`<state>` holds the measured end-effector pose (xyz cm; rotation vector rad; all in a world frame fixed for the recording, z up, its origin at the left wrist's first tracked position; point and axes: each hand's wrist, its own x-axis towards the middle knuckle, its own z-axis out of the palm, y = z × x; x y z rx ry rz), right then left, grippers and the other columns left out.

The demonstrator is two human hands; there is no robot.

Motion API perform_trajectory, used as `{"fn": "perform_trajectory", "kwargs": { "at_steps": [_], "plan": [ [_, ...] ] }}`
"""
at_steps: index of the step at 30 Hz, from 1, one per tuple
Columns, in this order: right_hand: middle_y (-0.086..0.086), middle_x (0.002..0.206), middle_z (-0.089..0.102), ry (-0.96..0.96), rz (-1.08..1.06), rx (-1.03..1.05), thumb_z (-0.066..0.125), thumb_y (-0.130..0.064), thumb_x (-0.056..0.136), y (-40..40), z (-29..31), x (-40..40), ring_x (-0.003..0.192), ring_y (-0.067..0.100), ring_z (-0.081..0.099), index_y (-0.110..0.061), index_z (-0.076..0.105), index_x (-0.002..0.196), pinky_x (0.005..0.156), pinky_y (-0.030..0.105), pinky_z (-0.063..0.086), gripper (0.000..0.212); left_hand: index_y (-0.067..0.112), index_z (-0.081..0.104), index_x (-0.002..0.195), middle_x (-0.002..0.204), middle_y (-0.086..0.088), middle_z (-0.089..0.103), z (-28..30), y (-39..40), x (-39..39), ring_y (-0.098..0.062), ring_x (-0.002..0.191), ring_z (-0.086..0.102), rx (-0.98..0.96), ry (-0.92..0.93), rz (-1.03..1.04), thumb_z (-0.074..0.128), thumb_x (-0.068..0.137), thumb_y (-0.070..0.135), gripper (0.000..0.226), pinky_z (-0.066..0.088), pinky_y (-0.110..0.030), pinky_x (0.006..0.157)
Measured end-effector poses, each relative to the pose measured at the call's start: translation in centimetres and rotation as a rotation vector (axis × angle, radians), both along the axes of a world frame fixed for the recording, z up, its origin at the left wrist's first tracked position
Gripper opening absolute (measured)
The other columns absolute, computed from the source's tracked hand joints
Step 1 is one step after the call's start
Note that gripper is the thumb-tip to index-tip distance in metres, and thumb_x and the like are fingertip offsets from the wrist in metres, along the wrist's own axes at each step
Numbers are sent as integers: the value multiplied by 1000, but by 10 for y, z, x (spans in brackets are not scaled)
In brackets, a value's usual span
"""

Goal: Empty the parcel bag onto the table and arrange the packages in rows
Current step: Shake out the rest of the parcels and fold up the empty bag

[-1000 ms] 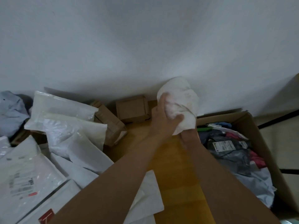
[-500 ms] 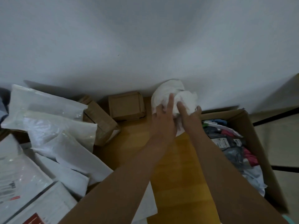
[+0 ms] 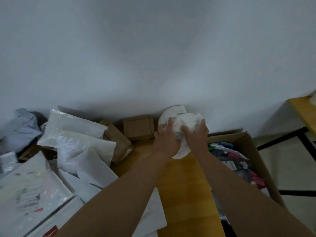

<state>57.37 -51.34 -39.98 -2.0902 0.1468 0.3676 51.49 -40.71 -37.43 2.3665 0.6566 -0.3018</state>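
A crumpled white parcel bag (image 3: pixel 179 117) lies bunched into a ball at the back of the wooden table (image 3: pixel 184 189), against the white wall. My left hand (image 3: pixel 166 138) lies spread on its left side with the fingers laid over it. My right hand (image 3: pixel 196 136) presses on its right side, fingers straight across the top. White plastic mailers (image 3: pixel 77 134) are heaped on the left half of the table, and flatter labelled packages (image 3: pixel 30 194) lie nearer to me. Two small brown cardboard boxes (image 3: pixel 138 128) (image 3: pixel 118 141) stand at the back beside the bag.
A big open cardboard carton (image 3: pixel 248 141) stands off the table's right edge, filled with dark and coloured soft parcels (image 3: pixel 239 166). A grey bundle (image 3: pixel 20 130) sits at the far left. Another yellow table's corner (image 3: pixel 304 108) shows at the right, above a floor with black lines.
My hands have gone from clutching the white bag in the air to pressing it down flat-fingered at the back of the table. The view has swung slightly right.
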Motion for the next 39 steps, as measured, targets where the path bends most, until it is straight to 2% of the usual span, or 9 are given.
{"fn": "perform_trajectory", "kwargs": {
  "at_steps": [5,13,16,21,25,29,34,37,39],
  "plan": [
    [12,150,39,-97,-73,-14,55,-67,70,-1,8,-15,137,31,37,-16,23,152,108,55,37,101,34,-3,154,155,-5,12,9,2,-22,-31,136,24,-23,-12,91,57,88,36,89,37,-44,108],
    [14,146,44,-206,-49,-188,54,-60,73,-3,7,-26,135,35,39,-11,31,148,106,58,37,92,27,12,153,150,-7,18,15,16,-39,-29,133,30,-125,-72,142,55,90,32,77,37,-38,102],
    [17,146,42,-351,-45,-251,58,-50,80,2,13,-38,136,36,36,-10,35,145,108,57,34,80,21,18,152,150,-8,20,18,17,-45,-28,131,36,-111,-93,143,56,91,29,72,39,-33,96],
    [17,125,54,-575,109,-199,49,-42,79,30,20,-90,117,36,47,-7,51,126,98,50,36,59,22,49,130,124,3,53,28,27,-82,-8,98,52,-196,-231,260,53,94,23,37,47,-25,86],
    [14,109,60,-456,261,-117,49,-31,80,65,14,-144,100,33,53,-5,60,114,84,44,42,44,20,59,122,108,10,61,32,47,-137,-8,101,58,-180,-285,391,50,95,17,28,43,-18,84],
    [13,92,62,-445,394,-37,43,-34,80,109,16,-190,85,31,57,-3,63,99,74,38,43,42,23,64,107,102,10,66,43,83,-189,-9,94,61,-140,-370,555,49,96,18,19,50,-26,85],
    [11,110,60,-421,522,-132,51,-36,74,152,17,-266,103,32,54,-10,60,112,87,44,43,47,18,62,114,109,3,62,45,141,-276,-14,101,57,-23,-427,715,51,93,14,23,46,-26,86],
    [15,128,52,-443,531,-413,50,-53,73,155,-7,-318,118,40,48,-14,53,124,96,57,39,64,15,61,117,116,-5,57,24,165,-345,-25,108,50,162,-361,745,58,86,12,32,44,-36,92],
    [17,144,39,-386,509,-617,46,-69,77,143,-25,-345,135,43,33,-20,41,139,102,66,30,79,19,60,120,123,-7,55,-1,171,-392,-30,111,48,349,-297,580,61,79,23,42,45,-45,93]
  ]
}}
